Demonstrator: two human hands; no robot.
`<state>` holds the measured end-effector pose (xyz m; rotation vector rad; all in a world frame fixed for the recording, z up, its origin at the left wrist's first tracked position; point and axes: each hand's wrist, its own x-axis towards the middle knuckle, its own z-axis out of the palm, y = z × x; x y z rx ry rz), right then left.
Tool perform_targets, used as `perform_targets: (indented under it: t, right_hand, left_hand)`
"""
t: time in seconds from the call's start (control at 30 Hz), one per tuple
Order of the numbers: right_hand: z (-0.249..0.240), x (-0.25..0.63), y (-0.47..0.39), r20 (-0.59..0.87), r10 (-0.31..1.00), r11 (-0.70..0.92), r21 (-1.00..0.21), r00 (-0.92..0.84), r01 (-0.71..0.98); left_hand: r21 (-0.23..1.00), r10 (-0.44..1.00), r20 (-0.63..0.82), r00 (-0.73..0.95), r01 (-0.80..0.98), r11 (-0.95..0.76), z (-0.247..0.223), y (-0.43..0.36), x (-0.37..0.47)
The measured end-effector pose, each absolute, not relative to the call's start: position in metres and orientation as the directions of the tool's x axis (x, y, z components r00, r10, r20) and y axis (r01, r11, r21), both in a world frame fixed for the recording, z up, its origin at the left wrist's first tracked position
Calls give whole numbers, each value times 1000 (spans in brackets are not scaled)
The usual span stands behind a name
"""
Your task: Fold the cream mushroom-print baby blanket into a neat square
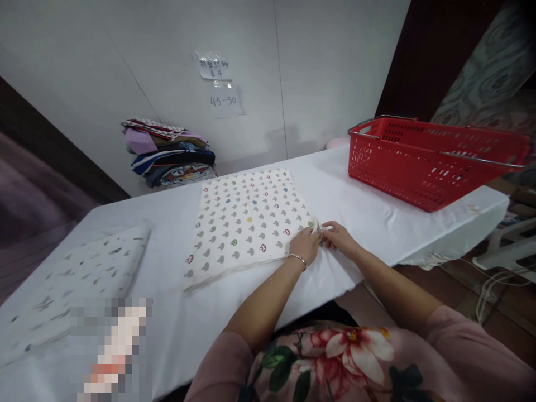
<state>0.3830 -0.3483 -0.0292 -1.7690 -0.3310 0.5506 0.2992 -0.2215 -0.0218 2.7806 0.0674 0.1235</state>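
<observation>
A folded white cloth printed with grey and coloured mushrooms (238, 223) lies flat on the white-covered table (335, 195) before me. At its near right corner my left hand (305, 244), with a bracelet at the wrist, is closed on the layered edge of the cloth. My right hand (340, 239) is just to the right, its fingers pinching the same bunched corner, which rises slightly between the two hands. The fingertips are partly hidden by the fabric.
A red plastic basket (402, 162) with metal handles stands at the right. Folded clothes (171, 156) are stacked at the back left. Another folded patterned cloth (92, 268) lies on the left, with a pixelated patch (113, 352) near it. Paper signs (224, 100) hang on the wall.
</observation>
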Motion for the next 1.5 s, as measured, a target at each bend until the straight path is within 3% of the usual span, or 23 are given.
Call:
perform_targets:
  t: [0.23, 0.43, 0.63, 0.83, 1.07, 1.5]
  right_hand:
    - [-31, 386, -342, -229, 442, -350, -934, 867, -68]
    - [-33, 380, -345, -117, 457, -272, -962, 882, 13]
    - [-37, 380, -344, -92, 467, -244, -969, 879, 29]
    - [-41, 382, -343, -74, 467, -253, -966, 881, 53]
    - [-40, 382, -341, -63, 462, -283, -956, 885, 80]
    - [-33, 380, -339, -122, 477, -317, -948, 871, 41]
  left_hand:
    - [427, 116, 74, 991, 74, -901, -21, -219, 298]
    - [548, 273, 39, 961, 208, -810, -22, -216, 301]
    - [549, 346, 9, 938, 285, -786, -21, -218, 304]
    - [474, 274, 31, 961, 227, -851, -20, -221, 306]
    - [475, 207, 118, 971, 128, -871, -24, -222, 304]
    - [368, 64, 159, 985, 1, -930, -26, -222, 300]
